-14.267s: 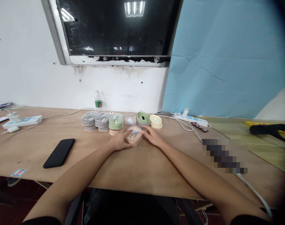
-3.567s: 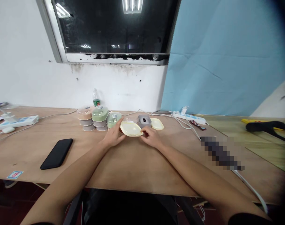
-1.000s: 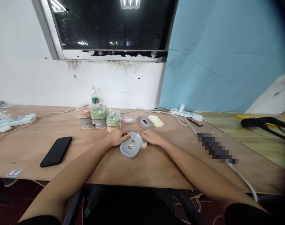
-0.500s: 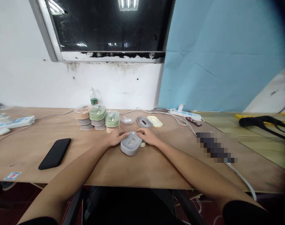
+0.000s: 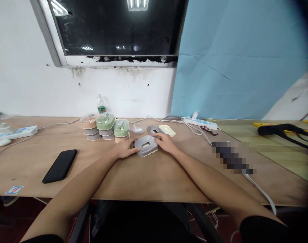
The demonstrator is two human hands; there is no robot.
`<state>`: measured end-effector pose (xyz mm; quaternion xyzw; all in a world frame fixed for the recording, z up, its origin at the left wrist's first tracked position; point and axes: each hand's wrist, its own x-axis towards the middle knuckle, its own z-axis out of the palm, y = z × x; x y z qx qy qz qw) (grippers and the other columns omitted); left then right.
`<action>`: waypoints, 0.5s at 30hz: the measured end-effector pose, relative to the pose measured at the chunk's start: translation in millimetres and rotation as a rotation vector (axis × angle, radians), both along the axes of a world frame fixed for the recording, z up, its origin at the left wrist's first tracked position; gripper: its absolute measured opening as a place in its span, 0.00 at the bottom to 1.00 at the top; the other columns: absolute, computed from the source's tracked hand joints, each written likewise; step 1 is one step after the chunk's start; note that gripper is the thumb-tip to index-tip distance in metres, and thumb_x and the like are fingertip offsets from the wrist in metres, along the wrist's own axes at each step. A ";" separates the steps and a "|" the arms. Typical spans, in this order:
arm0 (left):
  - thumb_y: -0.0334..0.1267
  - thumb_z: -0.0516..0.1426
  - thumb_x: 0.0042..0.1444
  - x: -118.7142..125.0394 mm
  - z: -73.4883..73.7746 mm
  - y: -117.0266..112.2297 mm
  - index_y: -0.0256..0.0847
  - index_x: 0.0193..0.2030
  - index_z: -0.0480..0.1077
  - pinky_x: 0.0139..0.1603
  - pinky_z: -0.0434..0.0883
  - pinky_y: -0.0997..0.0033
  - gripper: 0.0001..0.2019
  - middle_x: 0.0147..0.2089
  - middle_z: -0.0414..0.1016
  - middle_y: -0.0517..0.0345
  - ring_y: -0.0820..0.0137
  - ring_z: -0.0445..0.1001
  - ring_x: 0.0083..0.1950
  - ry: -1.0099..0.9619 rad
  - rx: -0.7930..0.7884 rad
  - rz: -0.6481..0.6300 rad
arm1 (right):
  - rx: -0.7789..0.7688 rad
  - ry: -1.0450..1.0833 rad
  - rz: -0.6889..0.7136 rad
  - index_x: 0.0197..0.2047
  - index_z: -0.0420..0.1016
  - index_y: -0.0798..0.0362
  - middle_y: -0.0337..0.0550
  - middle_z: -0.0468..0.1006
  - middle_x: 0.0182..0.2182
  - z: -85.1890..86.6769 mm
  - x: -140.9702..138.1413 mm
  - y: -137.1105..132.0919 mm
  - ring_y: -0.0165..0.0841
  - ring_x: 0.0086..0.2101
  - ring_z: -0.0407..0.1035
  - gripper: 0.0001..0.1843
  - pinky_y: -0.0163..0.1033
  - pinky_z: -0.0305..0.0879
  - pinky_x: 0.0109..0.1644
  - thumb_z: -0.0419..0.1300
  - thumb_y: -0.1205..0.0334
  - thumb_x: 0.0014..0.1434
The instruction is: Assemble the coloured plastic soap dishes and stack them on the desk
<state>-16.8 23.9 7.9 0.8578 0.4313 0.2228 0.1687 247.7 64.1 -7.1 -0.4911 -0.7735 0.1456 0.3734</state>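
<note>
Between my two hands a grey oval box top (image 5: 143, 140) with a slot in its middle lies over a cream piece, whose wavy edge shows beneath its front. My left hand (image 5: 125, 148) grips its left end, with the thumb along the front left rim. At the back right rim, my right hand (image 5: 165, 142) holds it with bent fingers. What the fingertips do under the rim is hidden. Just behind are a grey slotted piece (image 5: 151, 129), a cream wavy-edged piece (image 5: 168, 130) and a clear cover (image 5: 138, 129).
Stacked oval boxes (image 5: 105, 121) in green, pink and grey stand at the back left, before a plastic bottle (image 5: 101, 104). A black phone (image 5: 60, 166) lies left. Power strips (image 5: 201, 123) and white cables run along the back. A blurred dark item (image 5: 232, 158) lies right.
The grey top has moved back and slightly right, turned, and now lies over the cream piece. My left thumb has shifted to its front rim; my right hand has moved slightly back and right.
</note>
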 end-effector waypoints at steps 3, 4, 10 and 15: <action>0.60 0.53 0.53 1.3 2.8 -2.4 0.42 0.62 0.59 0.50 0.66 0.63 0.34 0.56 0.70 0.50 0.58 0.70 0.54 0.012 0.004 -0.019 | 0.003 -0.018 -0.044 0.43 0.77 0.52 0.36 0.71 0.19 -3.8 2.6 5.1 0.30 0.21 0.63 0.16 0.34 0.55 0.26 0.53 0.62 0.54; 0.60 0.53 0.53 1.4 3.7 -3.0 0.42 0.63 0.59 0.51 0.66 0.63 0.35 0.57 0.70 0.50 0.58 0.70 0.54 0.018 0.006 -0.024 | -0.007 -0.028 -0.049 0.43 0.77 0.52 0.37 0.73 0.21 -5.4 3.2 7.0 0.30 0.22 0.65 0.15 0.34 0.56 0.27 0.54 0.62 0.54; 0.57 0.51 0.57 0.5 6.4 -4.2 0.43 0.63 0.59 0.50 0.66 0.65 0.31 0.56 0.71 0.51 0.60 0.70 0.53 0.023 0.036 -0.052 | -0.059 -0.030 0.037 0.42 0.78 0.51 0.42 0.79 0.37 -15.2 5.0 15.9 0.34 0.34 0.71 0.14 0.36 0.63 0.38 0.53 0.63 0.57; 0.54 0.50 0.59 -0.6 5.2 -2.5 0.44 0.62 0.60 0.49 0.66 0.66 0.27 0.55 0.72 0.53 0.62 0.70 0.52 0.026 0.073 -0.056 | -0.072 -0.014 0.128 0.43 0.78 0.52 0.43 0.79 0.36 -16.5 3.4 15.2 0.35 0.35 0.71 0.17 0.37 0.63 0.37 0.51 0.54 0.61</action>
